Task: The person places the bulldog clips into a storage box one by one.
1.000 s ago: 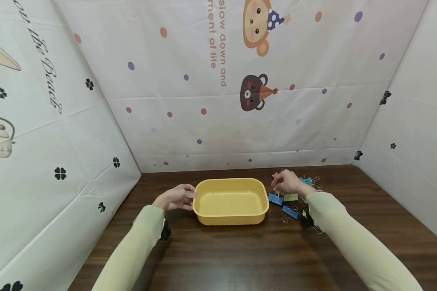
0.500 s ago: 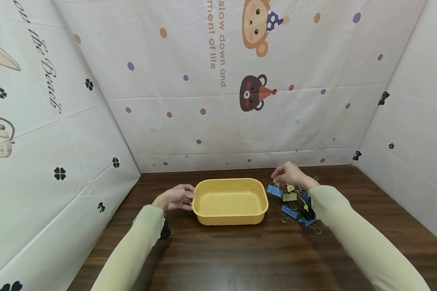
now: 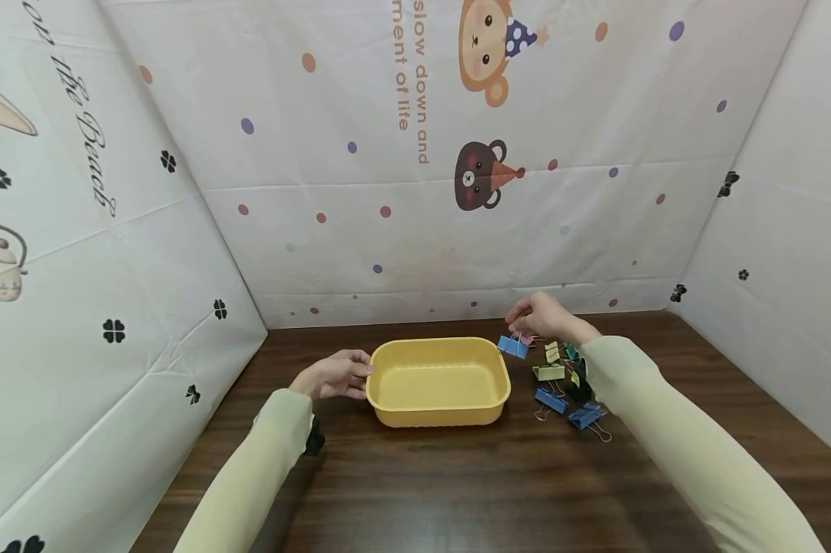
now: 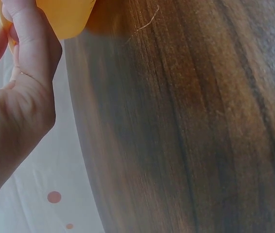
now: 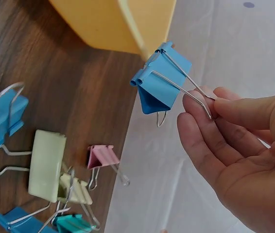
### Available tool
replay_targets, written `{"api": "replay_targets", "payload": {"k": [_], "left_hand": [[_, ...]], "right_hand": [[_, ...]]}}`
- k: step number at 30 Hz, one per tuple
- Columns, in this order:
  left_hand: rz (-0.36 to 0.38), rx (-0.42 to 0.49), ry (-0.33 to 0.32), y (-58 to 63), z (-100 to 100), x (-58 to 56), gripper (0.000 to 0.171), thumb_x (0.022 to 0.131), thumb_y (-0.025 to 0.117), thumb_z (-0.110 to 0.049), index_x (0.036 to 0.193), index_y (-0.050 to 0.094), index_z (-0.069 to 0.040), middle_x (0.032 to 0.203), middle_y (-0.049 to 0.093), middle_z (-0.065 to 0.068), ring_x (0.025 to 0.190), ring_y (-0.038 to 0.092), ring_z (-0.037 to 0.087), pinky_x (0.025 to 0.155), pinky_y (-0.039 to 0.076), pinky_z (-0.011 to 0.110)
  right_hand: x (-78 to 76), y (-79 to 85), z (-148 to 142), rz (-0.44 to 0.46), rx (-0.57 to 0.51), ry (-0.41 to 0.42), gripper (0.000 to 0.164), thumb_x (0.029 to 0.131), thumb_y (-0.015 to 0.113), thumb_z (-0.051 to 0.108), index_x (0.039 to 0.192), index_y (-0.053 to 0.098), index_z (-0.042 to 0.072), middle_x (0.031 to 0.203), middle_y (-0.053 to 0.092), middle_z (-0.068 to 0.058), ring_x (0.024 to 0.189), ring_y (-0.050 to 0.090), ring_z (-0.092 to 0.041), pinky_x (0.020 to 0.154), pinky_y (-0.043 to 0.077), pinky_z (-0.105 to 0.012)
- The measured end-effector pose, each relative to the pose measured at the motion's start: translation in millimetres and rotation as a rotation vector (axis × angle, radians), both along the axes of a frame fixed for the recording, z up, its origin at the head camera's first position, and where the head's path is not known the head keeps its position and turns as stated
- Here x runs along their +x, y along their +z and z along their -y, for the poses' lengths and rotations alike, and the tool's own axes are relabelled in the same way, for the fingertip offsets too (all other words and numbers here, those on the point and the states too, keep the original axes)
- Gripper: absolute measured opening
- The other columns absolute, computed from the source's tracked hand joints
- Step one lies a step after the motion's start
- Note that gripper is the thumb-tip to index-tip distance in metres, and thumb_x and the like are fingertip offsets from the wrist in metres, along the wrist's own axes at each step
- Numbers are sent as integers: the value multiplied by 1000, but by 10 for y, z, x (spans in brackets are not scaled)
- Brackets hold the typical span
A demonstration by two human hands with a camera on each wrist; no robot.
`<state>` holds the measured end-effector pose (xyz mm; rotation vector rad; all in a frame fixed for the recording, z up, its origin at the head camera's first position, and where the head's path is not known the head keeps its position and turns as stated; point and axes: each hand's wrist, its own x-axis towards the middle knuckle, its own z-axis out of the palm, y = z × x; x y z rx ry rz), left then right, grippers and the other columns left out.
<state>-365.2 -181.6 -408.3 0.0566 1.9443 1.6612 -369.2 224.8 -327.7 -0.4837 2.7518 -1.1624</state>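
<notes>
A blue binder clip [image 3: 513,347] hangs off the table beside the right rim of the yellow plastic bin [image 3: 438,418]. My right hand [image 3: 547,316] pinches it by a wire handle; in the right wrist view the clip [image 5: 164,80] dangles from thumb and fingertips of the right hand [image 5: 239,141]. At the bin's left end, my left hand [image 3: 336,375] grips the rim, thumb on top. The left wrist view shows the left hand [image 4: 23,77] at the bin's edge [image 4: 72,17], with some fingertips cut off by the frame. No items show inside the bin.
Several binder clips lie right of the bin: a light green clip [image 3: 549,373], blue clips [image 3: 551,401], a pink clip [image 5: 103,155] and a teal clip [image 5: 74,223]. The right forearm partly covers them. Patterned cloth walls [image 3: 360,253] edge the wooden table [image 3: 415,491].
My right hand has lifted the blue binder clip from the group and carried it up and left toward the bin's rim. The left hand and bin have stayed in place.
</notes>
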Motion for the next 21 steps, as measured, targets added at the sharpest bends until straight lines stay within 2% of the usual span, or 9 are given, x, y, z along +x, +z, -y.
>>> {"api": "replay_targets", "payload": {"k": [6,15,21], "left_hand": [[-4,-10,4,-14,-10,-5,6,99,52,-11,103,47,-9,87,57,7,70,59,18,65,57,31],[-4,-22,7,-21,-3,-13,8,99,53,-12,103,47,-9,87,57,6,71,59,18,65,58,31],[-6,-26,3,-17,-2,-22,10,98,55,-13,104,48,-8,86,58,6,72,60,18,66,58,31]], "right_hand": [[-6,57,102,-8,19,11,18,93,59,2,106,65,-8,98,70,-25,83,69,-32,67,57,-28],[-30,69,313,-19,-1,58,17,90,63,-1,104,67,-10,100,69,-28,83,71,-32,69,59,-29],[-3,99,451,-34,11,99,16,90,62,-1,104,67,-9,99,70,-26,85,70,-34,74,60,-37]]}}
